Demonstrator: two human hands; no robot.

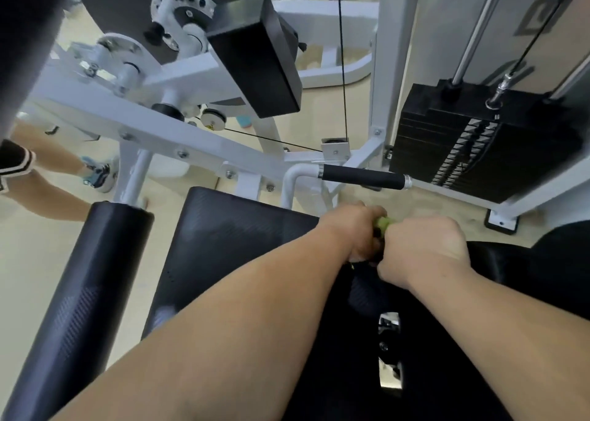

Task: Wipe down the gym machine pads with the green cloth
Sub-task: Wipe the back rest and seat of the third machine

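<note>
A flat black seat pad (pixel 230 238) fills the middle of the view, with a black roller pad (pixel 86 296) to its left and a black block pad (pixel 258 57) raised behind. My left hand (pixel 354 229) and my right hand (pixel 424 248) meet at the seat pad's right edge, both fists closed. The green cloth (pixel 384 222) is bunched between them; only a small bright green bit shows above the knuckles. Both hands grip it.
The white machine frame (pixel 178 140) runs across behind the pads, with a black handle grip (pixel 364 176) close beyond my hands. A black weight stack (pixel 479 143) stands at the right. Another person's legs (pixel 57 178) are on the beige floor at the left.
</note>
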